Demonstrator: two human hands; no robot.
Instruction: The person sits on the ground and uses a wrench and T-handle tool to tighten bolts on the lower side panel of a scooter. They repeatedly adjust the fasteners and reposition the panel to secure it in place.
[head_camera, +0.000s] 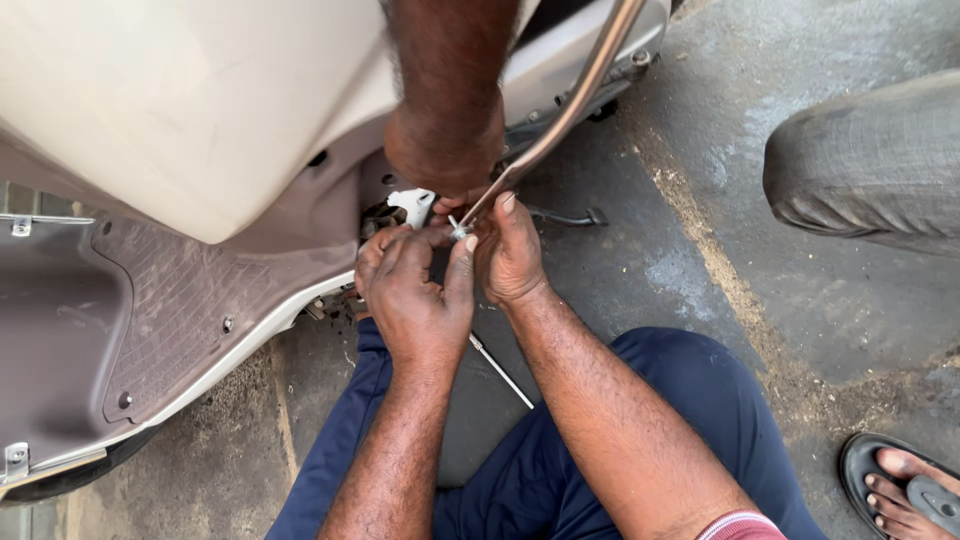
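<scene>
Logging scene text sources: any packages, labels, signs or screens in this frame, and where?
None in view. Only a cream scooter body, its grey footboard, a metal bar, bare concrete, and three hands at the engine area: left hand, right hand, another person's hand.

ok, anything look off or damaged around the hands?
Nothing clearly broken. The scooter's side panel is open where left hand and right hand pinch a small metal fitting. Another person's hand reaches in. Floorboard looks dusty.
</scene>
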